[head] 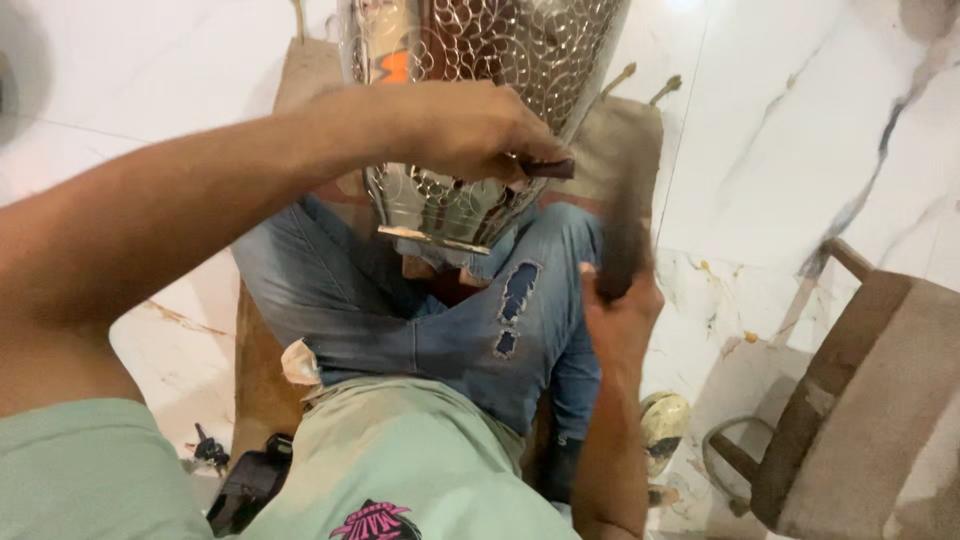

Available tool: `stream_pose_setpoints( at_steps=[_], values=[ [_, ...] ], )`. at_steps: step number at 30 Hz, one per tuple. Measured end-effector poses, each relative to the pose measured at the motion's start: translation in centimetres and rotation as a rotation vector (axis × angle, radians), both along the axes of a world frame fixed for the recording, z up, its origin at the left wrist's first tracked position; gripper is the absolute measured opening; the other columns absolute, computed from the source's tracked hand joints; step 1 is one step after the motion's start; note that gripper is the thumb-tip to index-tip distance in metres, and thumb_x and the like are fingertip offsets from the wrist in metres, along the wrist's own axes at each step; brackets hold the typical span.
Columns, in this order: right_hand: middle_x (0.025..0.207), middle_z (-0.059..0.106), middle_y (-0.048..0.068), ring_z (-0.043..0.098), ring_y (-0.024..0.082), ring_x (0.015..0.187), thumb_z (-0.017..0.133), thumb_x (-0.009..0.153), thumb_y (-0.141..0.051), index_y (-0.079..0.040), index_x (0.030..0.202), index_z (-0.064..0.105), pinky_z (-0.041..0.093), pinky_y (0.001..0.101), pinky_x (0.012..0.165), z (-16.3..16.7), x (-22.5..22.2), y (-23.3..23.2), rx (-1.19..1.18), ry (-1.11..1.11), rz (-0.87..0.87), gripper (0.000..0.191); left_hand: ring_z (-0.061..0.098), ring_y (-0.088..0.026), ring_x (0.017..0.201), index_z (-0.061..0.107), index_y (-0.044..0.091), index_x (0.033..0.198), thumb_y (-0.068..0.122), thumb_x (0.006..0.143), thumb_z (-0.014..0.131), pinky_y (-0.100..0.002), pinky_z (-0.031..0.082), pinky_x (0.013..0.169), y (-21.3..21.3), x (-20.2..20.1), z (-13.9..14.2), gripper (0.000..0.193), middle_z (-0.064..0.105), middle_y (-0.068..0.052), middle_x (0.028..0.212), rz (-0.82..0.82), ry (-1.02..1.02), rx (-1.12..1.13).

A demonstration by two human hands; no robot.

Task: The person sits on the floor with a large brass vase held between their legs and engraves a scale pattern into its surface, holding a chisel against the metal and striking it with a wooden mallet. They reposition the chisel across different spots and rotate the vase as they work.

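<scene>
white marble floor [800, 120], left hand [470, 130] gripping chisel [548, 168] on patterned metal vessel [480, 60], right hand [620, 320] clasping blurred hammer [625, 240]

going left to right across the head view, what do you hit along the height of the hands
Left forearm → left hand pinching a short dark tool against the patterned metal vessel → right hand gripping a blurred dark handle → white marble floor → brown padded seat.

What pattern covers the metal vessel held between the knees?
Overlapping embossed circles on shiny silver metal vessel, seen best in the head view.
</scene>
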State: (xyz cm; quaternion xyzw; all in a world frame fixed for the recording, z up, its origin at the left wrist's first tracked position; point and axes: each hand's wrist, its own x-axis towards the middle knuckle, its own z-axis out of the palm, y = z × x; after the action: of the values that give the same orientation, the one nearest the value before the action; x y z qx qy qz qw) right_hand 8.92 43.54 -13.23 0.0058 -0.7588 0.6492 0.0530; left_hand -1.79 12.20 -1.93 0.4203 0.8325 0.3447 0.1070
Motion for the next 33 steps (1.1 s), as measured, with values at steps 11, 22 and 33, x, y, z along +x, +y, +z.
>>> stream_pose_setpoints(
  at_steps=[11, 22, 33],
  values=[
    [0.119, 0.071, 0.017, 0.075, 0.027, 0.101, 0.080, 0.100, -0.008, -0.012, 0.166, 0.028, 0.062, 0.0403, 0.090, 10.8, -9.1, 0.3, 0.764, 0.350, 0.534, 0.084, 0.070, -0.037, 0.095, 0.060, 0.001, 0.132, 0.008, 0.095, 0.077, -0.044, 0.056, 0.080, 0.1, 5.7, -4.5, 0.041, 0.067, -0.020, 0.105, 0.525, 0.123, 0.310],
    [0.091, 0.061, 0.007, 0.068, 0.027, 0.073, 0.082, 0.084, -0.032, -0.034, 0.161, 0.042, 0.051, 0.0412, 0.055, 20.6, -8.6, -6.5, 1.487, 0.793, 0.751, 0.087, 0.072, -0.013, 0.085, 0.060, 0.004, 0.123, 0.003, 0.103, 0.077, -0.029, 0.058, 0.073, 5.0, 11.1, -10.4, 0.026, 0.072, -0.006, 0.099, 1.200, 0.117, 0.606],
    [0.089, 0.059, 0.005, 0.067, 0.025, 0.071, 0.080, 0.078, -0.021, -0.033, 0.161, 0.043, 0.049, 0.0377, 0.051, 23.4, -9.7, -7.5, 1.585, 0.822, 0.696, 0.093, 0.070, -0.010, 0.095, 0.048, 0.003, 0.136, 0.004, 0.107, 0.071, -0.024, 0.059, 0.082, 7.5, 11.4, -10.1, 0.037, 0.071, -0.006, 0.108, 1.382, 0.094, 1.026]
  ],
)
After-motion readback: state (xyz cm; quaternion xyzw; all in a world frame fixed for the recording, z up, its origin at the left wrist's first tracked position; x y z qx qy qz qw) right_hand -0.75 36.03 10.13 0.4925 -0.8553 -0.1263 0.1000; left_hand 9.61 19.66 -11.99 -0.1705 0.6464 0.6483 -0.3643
